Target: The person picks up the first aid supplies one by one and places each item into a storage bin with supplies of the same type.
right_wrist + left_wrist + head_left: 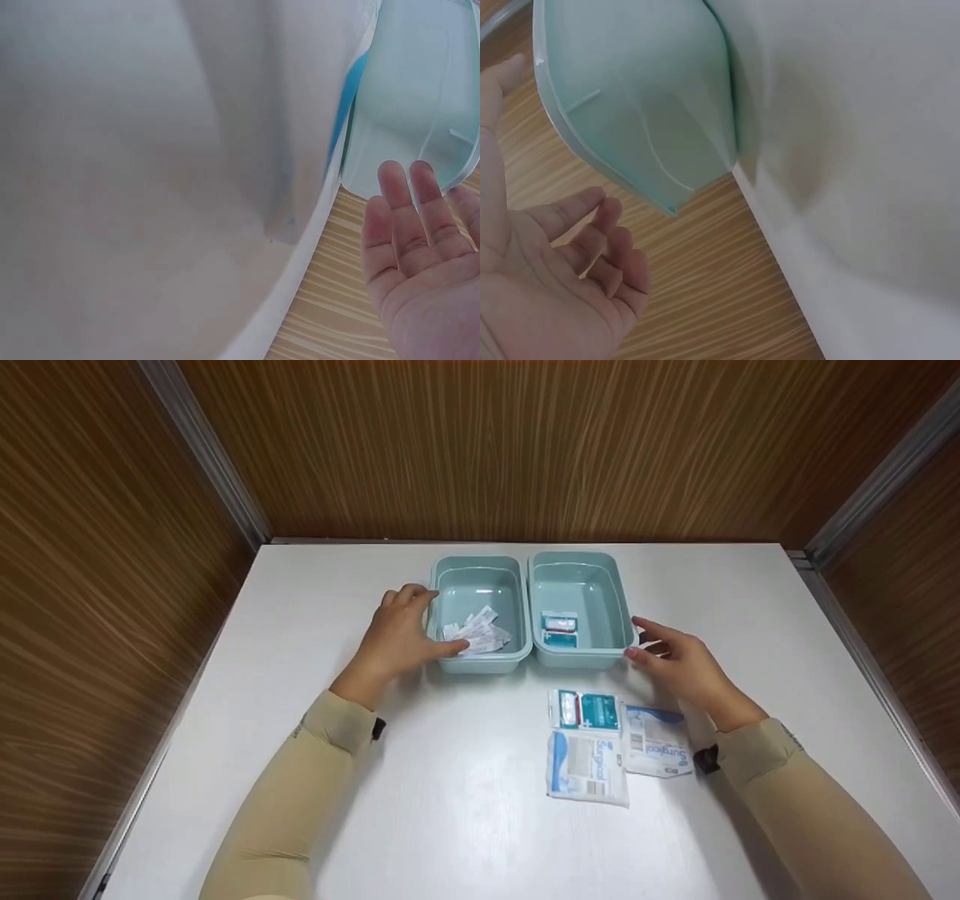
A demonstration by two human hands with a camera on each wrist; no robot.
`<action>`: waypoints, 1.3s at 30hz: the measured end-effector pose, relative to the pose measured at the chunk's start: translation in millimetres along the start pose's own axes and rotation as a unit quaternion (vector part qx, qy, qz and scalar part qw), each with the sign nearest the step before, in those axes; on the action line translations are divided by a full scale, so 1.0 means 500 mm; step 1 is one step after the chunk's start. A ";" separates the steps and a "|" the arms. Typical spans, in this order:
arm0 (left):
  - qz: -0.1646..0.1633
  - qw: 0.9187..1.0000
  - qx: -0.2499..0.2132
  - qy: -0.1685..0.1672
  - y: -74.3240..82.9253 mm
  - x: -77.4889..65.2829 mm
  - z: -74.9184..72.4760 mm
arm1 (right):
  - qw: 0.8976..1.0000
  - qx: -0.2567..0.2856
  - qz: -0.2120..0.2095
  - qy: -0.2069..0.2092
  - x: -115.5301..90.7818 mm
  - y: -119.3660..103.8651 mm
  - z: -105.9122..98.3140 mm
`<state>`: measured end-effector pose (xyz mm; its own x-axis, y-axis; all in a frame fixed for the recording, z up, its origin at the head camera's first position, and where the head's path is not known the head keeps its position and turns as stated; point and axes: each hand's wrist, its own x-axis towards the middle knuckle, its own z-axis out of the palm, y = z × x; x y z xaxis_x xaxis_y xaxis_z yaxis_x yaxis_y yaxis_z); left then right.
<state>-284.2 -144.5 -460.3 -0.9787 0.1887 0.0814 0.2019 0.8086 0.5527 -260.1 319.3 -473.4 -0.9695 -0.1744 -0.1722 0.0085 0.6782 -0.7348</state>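
Between the two hands sit a pair of pale green, glossy tubs with rounded corners, side by side. The left hand point(397, 634) arches at the outer edge of the left tub point(480, 581), thumb spread wide from the fingers and reaching over the near rim; on its thumb side, inside, lies a loose heap of thin, papery white strips point(484, 634). The right hand point(686, 667), fingers parted and pinching nothing, is at the near outer corner of the right tub point(604, 615); I cannot tell how firmly either touches. A small flat teal-and-white packet point(560, 640) rests in that tub. Nearer the body than the right hand, on the smooth white desk point(450, 810), lie a matching oblong packet point(600, 711) and two soft, squarish sachets marked Surgical point(589, 769)
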 end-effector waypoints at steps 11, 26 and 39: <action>-0.020 1.000 -0.009 -0.008 -0.016 -0.011 0.016 | 1.000 -0.001 -0.001 0.006 -0.004 0.001 0.001; -0.043 0.998 -0.032 -0.017 -0.010 -0.015 0.025 | 0.999 -0.014 -0.031 0.023 -0.007 -0.001 -0.005; -0.049 0.997 -0.046 -0.029 -0.007 -0.012 0.021 | 0.996 -0.065 -0.043 0.040 -0.055 -0.001 -0.032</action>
<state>-278.6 -142.7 -471.8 -0.9892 0.1448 -0.0236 0.0977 0.7701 0.6304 -237.1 335.1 -457.7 -0.9819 -0.1816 -0.0546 -0.1025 0.7507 -0.6526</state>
